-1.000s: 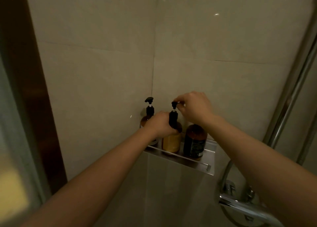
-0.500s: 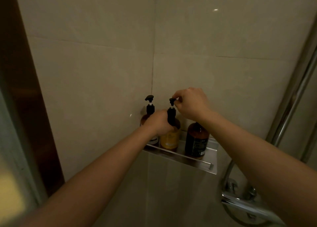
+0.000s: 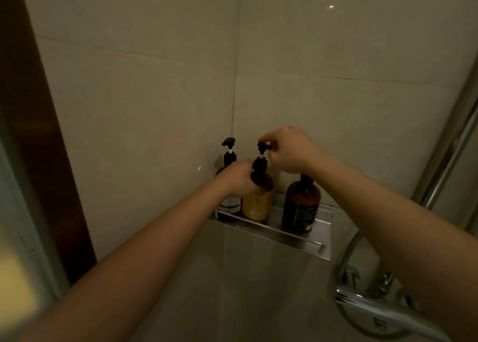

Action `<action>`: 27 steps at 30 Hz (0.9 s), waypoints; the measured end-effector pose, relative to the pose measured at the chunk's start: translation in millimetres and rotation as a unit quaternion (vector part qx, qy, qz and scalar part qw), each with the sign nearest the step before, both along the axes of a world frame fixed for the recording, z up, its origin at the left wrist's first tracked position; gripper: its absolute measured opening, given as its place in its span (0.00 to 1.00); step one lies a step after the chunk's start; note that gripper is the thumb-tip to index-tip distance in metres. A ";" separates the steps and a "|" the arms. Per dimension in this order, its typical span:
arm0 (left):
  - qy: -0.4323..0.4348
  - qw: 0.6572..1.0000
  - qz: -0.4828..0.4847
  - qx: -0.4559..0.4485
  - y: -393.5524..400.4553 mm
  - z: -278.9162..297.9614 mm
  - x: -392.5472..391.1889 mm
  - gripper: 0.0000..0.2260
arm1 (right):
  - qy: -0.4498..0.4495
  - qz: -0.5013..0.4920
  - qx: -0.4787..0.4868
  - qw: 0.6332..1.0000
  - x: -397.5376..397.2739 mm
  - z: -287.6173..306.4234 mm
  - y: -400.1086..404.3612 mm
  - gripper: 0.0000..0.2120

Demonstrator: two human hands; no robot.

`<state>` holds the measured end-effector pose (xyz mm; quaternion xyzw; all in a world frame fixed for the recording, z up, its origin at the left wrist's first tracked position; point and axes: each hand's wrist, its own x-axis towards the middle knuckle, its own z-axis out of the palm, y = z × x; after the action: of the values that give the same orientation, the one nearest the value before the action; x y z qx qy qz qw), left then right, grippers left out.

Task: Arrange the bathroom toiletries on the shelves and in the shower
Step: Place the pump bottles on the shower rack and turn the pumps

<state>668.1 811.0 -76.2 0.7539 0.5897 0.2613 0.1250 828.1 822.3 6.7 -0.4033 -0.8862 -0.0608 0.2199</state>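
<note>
Three pump bottles stand on a metal corner shelf (image 3: pixel 305 243) in the shower. The middle bottle (image 3: pixel 258 203) is amber with a yellow label and a black pump. My left hand (image 3: pixel 239 177) is wrapped around its neck. My right hand (image 3: pixel 288 149) pinches its pump head (image 3: pixel 263 146) from the right. A bottle with a white label (image 3: pixel 229 205) stands at the left, partly hidden behind my left hand, its pump (image 3: pixel 228 143) free. A dark brown bottle (image 3: pixel 300 207) stands at the right, its top hidden under my right wrist.
Beige tiled walls meet in a corner behind the shelf. A chrome mixer tap (image 3: pixel 377 303) with a hose sits low at the right, and a chrome riser rail (image 3: pixel 455 155) runs up the right side. A dark wooden frame (image 3: pixel 33 140) and glass panel stand at the left.
Both hands stay on the middle bottle. My right hand's fingers have shifted on the pump head, whose spout now points right toward that hand. The view has tilted slightly.
</note>
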 end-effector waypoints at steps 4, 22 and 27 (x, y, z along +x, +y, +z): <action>0.011 1.000 0.010 0.027 1.3 -2.1 2.4 0.14 | -0.020 0.004 -0.006 1.000 0.5 4.6 1.4 0.25; -0.001 1.000 0.013 -0.016 -6.2 -2.1 -8.9 0.25 | -0.088 0.013 0.074 0.993 -2.1 2.8 4.2 0.18; -0.017 1.000 0.007 0.004 -9.9 -2.2 -1.9 0.22 | -0.093 0.006 0.098 0.991 -3.8 0.0 2.2 0.16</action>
<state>666.2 801.1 -78.4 0.7455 0.5919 0.2772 0.1302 824.3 824.5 6.7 -0.3670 -0.8951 -0.1829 0.1750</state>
